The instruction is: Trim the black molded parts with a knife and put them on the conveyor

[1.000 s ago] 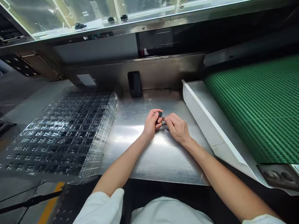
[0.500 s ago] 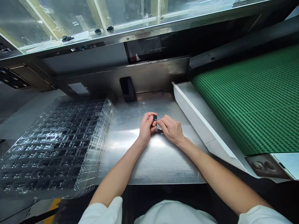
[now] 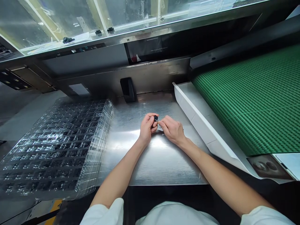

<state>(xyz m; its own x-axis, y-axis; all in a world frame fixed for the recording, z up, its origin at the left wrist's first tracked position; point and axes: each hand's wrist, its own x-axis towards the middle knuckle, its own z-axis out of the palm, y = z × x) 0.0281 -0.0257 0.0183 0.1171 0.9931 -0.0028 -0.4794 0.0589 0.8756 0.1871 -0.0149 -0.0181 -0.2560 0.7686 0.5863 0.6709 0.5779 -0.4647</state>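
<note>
My left hand [image 3: 147,128] is curled in a pinch on a small black round part [image 3: 156,118], held just above the steel worktable [image 3: 140,156]. My right hand [image 3: 172,130] meets it from the right, its fingers pinched together at the part with a thin tool or tip that I cannot make out. Both forearms reach in from white sleeves at the bottom edge. Left of the hands lies a stack of clear plastic blister trays [image 3: 61,147] with several small black parts in its pockets.
A green ribbed conveyor belt [image 3: 253,103] runs along the right, with a white sloped guide [image 3: 199,118] between it and the table. A black block [image 3: 127,89] stands against the steel back wall. Glass panels [image 3: 93,18] hang overhead.
Between one second and half a second ago my view shifted, moving everything left in frame. Since then the hands stay together on the black part with almost no movement.
</note>
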